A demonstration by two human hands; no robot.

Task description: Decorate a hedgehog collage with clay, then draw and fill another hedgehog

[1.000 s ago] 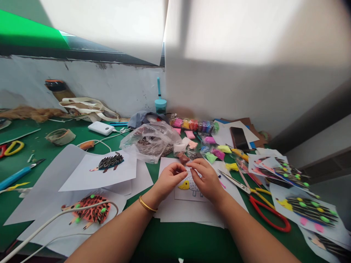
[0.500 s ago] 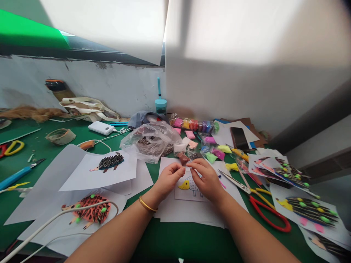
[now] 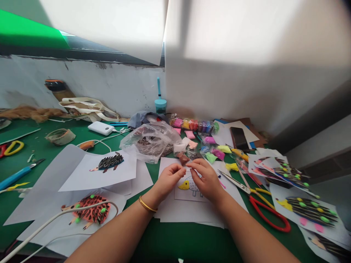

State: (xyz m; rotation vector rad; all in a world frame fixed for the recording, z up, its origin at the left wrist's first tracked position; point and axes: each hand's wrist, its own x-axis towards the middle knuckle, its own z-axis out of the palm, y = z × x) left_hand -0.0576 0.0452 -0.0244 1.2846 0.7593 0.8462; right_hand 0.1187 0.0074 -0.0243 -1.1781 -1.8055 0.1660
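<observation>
My left hand [image 3: 170, 178] and my right hand [image 3: 205, 178] hover close together over the paper, with their fingertips almost meeting. Each has thumb and fingers pinched; whatever is between them is too small or hidden to make out. Beneath them lies a hedgehog drawing [image 3: 195, 185] with a yellow clay face and blue outlined body, partly covered by my right hand. It rests on white sheets [image 3: 189, 213]. Just beyond my fingertips is a lump of brown clay [image 3: 182, 158]. A gold-coloured bangle [image 3: 147, 204] circles my left wrist.
A clear plastic bag [image 3: 153, 140] of striped seeds and several coloured clay packets [image 3: 218, 153] lie behind. Large red-handled scissors [image 3: 256, 204] are at right, near finished hedgehog pictures [image 3: 309, 212]. More hedgehog pictures [image 3: 93, 210], a white cable [image 3: 52, 224] and a blue-handled knife [image 3: 18, 177] lie left.
</observation>
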